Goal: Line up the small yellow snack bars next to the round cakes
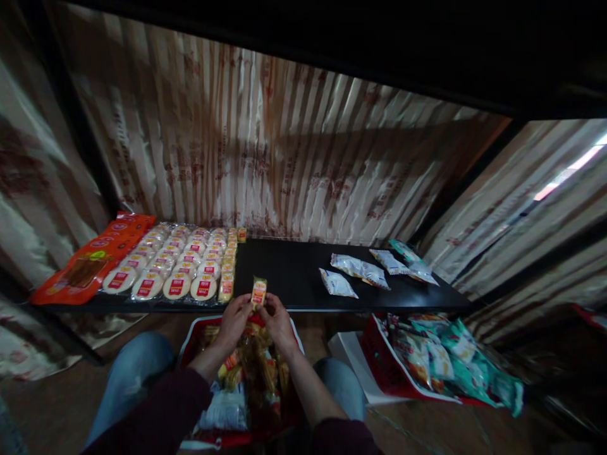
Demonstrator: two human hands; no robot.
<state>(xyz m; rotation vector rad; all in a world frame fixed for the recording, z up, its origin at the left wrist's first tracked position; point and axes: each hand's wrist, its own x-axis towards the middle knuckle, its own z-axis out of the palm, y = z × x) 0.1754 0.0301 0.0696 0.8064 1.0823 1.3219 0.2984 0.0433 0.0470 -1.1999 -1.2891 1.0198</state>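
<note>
Between the fingertips of my left hand (236, 319) and my right hand (279, 322) is a small packaged snack (258, 292), yellow with a red and white label. Both hands pinch its lower end, upright, at the front edge of the black shelf (284, 272). Below them stands a red basket (186, 351) with a white rim, full of wrapped snacks. Left of my hands, a column of similar small yellow packets (226, 284) runs back along the shelf, beside rows of round white wrapped crackers (177, 284) with red labels.
A large orange bag (102, 243) lies at the shelf's left end. Several white snack packets (337, 283) lie on its right part. A second red basket (379, 354) of green and white bags stands on the floor at right. Printed sheeting (284, 151) hangs behind; a dark beam crosses above.
</note>
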